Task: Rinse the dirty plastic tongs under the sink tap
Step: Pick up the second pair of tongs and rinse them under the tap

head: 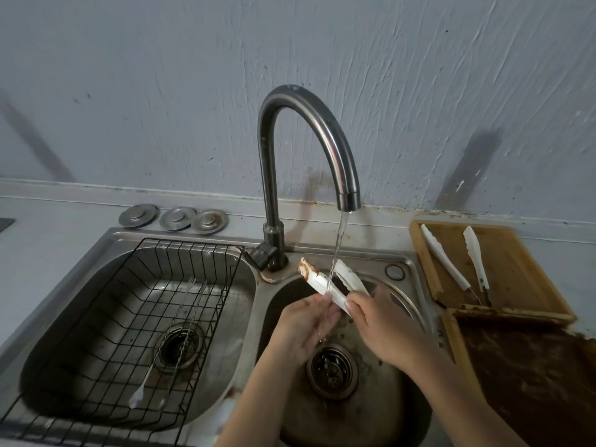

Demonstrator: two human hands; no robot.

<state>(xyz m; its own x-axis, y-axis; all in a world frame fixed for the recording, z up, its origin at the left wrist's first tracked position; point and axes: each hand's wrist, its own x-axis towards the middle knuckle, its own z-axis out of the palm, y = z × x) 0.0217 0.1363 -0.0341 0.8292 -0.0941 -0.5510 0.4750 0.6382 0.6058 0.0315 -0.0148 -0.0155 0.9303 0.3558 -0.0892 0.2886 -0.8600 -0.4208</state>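
- The white plastic tongs (pixel 325 280) are held over the right basin of the sink (pixel 380 411), their two arms spread apart and pointing up and away toward the tap (pixel 303 146)
- The left arm's tip is caked with reddish-brown grime, while the right arm looks mostly clean and pale
- A thin stream of water (pixel 337 250) falls from the spout and lands on the left arm of the tongs, just short of the dirty tip
- The right hand (pixel 383 327) grips the tongs near their joined end, fingers curled round them with the thumb on top
- The left hand (pixel 306 327) sits just beside it under the tongs, fingers fairly straight and cupped, the fingertips touching the lower arm; water runs over it
- The right basin looks stained brown around the drain (pixel 332 371)
- In the left basin sits a black wire rack (pixel 135 321) with a couple of slim metal utensils (pixel 161 359) lying in it
- Three round metal sink plugs (pixel 174 217) lie in a row on the bench behind the left basin
- To the right, a wooden board (pixel 516 253) carries two more white tongs (pixel 458 262), lying apart from each other
- Nearer, a second board (pixel 529 375) is smeared dark brown
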